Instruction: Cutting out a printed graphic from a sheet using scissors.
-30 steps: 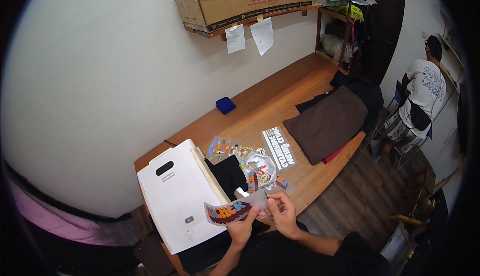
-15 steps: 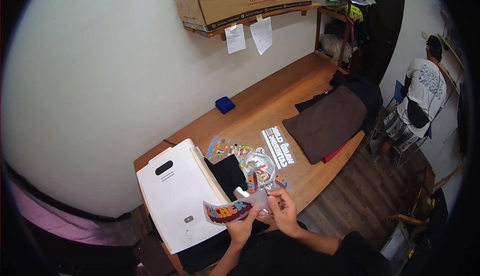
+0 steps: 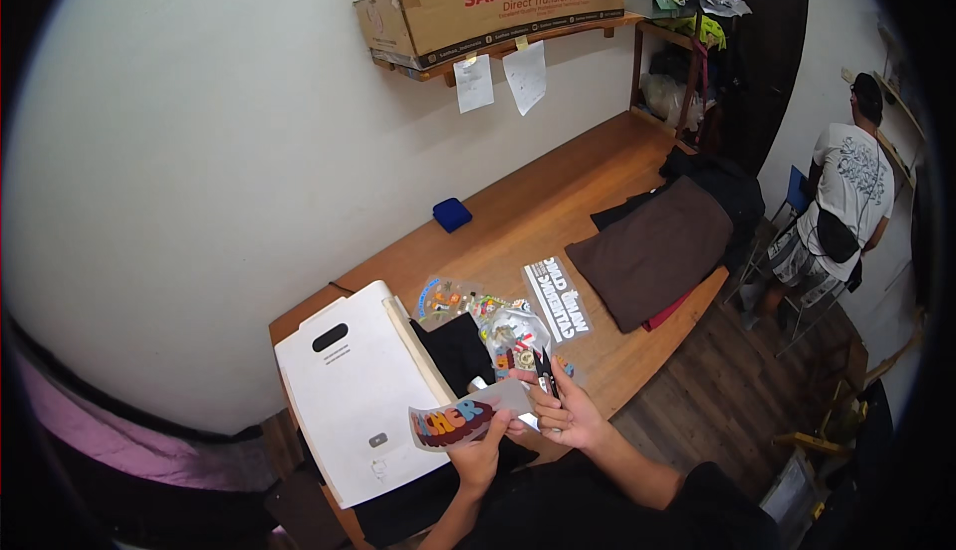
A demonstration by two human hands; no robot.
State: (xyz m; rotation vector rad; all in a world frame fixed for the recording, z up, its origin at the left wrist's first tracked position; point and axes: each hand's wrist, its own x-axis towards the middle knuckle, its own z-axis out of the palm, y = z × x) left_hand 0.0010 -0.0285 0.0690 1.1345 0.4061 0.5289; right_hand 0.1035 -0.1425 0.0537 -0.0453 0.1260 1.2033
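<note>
My left hand [image 3: 480, 455] grips a curved strip of transfer film [image 3: 453, 425] with coloured lettering, the thumb on top. Just right of it, my right hand [image 3: 566, 413] is closed on small black snips [image 3: 546, 373], whose blades point up and away from me. The film's bare right end lies close to the right fingers; whether they touch it I cannot tell. Beyond my hands lies a pile of printed clear films [image 3: 515, 331] in several colours. A film with white lettering [image 3: 556, 296] rests flat behind that pile.
A white heat press [image 3: 349, 381] stands at the left on the wooden table [image 3: 518, 221], with black cloth [image 3: 453, 346] beside it. Folded dark garments [image 3: 652, 251] lie at the right. A blue folded item [image 3: 451, 215] sits near the wall. Another person [image 3: 846, 192] is at the far right.
My right hand has moved off the film's right end and turned, and the black snips now show plainly in it. My left hand keeps hold of the film strip.
</note>
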